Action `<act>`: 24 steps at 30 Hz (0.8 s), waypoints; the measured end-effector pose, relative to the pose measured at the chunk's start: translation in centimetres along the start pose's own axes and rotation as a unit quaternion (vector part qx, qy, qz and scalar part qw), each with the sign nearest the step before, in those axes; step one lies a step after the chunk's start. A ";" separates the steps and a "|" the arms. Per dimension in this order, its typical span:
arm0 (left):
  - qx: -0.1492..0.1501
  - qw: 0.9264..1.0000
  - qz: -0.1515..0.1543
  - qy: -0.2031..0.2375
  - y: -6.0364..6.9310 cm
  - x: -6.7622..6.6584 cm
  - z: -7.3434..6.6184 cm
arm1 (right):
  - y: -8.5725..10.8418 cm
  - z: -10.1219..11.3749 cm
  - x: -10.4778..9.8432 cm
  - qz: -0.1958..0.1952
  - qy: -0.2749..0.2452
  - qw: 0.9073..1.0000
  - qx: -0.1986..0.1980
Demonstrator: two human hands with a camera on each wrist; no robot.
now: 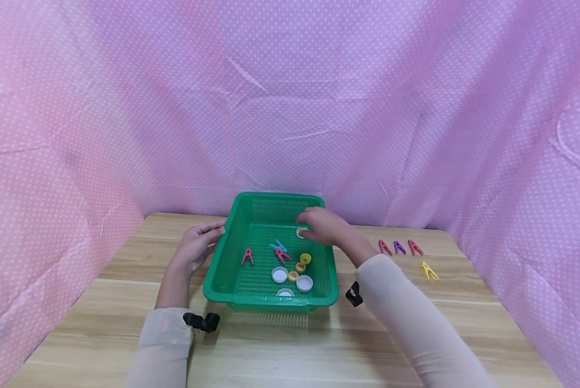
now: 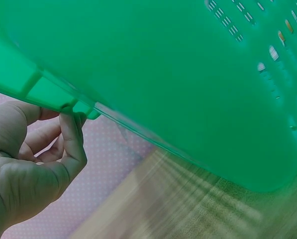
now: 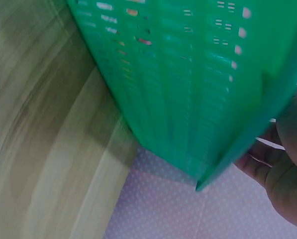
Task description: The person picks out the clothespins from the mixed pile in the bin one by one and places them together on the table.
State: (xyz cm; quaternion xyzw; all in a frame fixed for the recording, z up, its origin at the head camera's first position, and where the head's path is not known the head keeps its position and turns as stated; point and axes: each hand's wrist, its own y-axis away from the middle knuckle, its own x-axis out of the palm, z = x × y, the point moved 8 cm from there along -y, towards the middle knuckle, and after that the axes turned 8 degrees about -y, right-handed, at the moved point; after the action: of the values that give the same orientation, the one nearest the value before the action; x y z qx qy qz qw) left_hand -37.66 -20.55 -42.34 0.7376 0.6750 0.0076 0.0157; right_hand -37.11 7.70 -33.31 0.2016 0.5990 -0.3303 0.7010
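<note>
Grn basket [image 1: 270, 207], multi-col. pegs & lids, pink dotted cloth [image 1: 290, 108].
Basket all grn w/ slotted pattern; inside, pinkish-red pegs [image 1: 247, 256] plus lt-blue peg [image 1: 279, 246], wht lids [image 1: 279, 275], yel. cap [image 1: 305, 258], golden-tan caps [image 1: 293, 276] w/ darker centres. Right of basket: two more pinkish-red pegs, one purple peg [image 1: 399, 247], one yel. peg [image 1: 429, 271]. Worktop [image 1: 125, 280] lt-brown w/ streaky grain; cloth pink-to-lilac, small wht dots; sleeves [image 1: 411, 323] pale beige, wrist mounts [image 1: 202, 321] blk.

Before me, open side up, is a green rectangular perforated plastic basket [image 1: 270, 298]; inside, far right, a small round white cap [image 1: 299, 231] is at my right hand [image 1: 325, 225].
</note>
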 end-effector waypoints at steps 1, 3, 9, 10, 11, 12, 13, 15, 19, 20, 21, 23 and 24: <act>0.000 1.000 -0.001 0.001 0.0 0.0 0.0 | -0.3 0.1 0.2 0.005 -0.004 1.000 0.000; 0.000 1.000 -0.001 0.000 0.0 -0.1 -0.1 | -0.9 0.1 0.9 0.016 -0.008 1.000 0.001; 0.001 1.000 0.000 0.000 0.0 -0.2 -0.2 | -2.4 0.0 3.1 0.063 -0.023 0.998 0.013; 0.001 1.000 -0.001 -0.001 0.0 -0.2 -0.2 | -2.6 0.0 3.3 0.069 -0.028 0.997 0.014; 0.001 1.000 -0.002 -0.001 0.0 -0.3 -0.2 | -2.8 0.0 3.6 0.076 -0.031 0.997 0.015; 0.001 1.000 -0.004 -0.002 0.0 -0.3 -0.2 | -2.9 0.1 3.9 0.083 -0.037 0.996 0.018; 0.002 1.000 -0.002 -0.004 0.0 -0.3 -0.3 | -3.1 0.1 4.1 0.088 -0.041 0.995 0.019; 0.003 1.000 -0.001 -0.005 0.0 -0.3 -0.3 | -3.3 0.1 4.6 0.099 -0.048 0.994 0.023; 0.004 1.000 0.000 0.002 0.0 -0.2 -0.4 | -3.6 -0.2 5.4 0.116 -0.054 0.991 0.037; 0.004 1.000 0.002 0.004 0.1 -0.1 -0.4 | -3.6 -0.3 5.6 0.120 -0.053 0.990 0.041; 0.005 1.000 0.003 0.006 0.1 -0.1 -0.4 | -3.6 -0.4 5.8 0.124 -0.053 0.990 0.045; 0.006 1.000 0.007 0.008 0.0 0.1 -0.4 | -3.5 -0.7 6.3 0.136 -0.049 0.988 0.056; 0.007 1.000 0.010 0.008 0.0 0.1 -0.4 | -3.5 -0.8 6.5 0.142 -0.046 0.987 0.061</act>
State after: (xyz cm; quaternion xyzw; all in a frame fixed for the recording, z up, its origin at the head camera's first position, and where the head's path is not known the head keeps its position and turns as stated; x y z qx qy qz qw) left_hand -37.68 -20.42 -41.93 0.7440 0.6681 0.0093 0.0049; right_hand -39.71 4.39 -39.42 0.3117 0.5105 -0.2724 0.7537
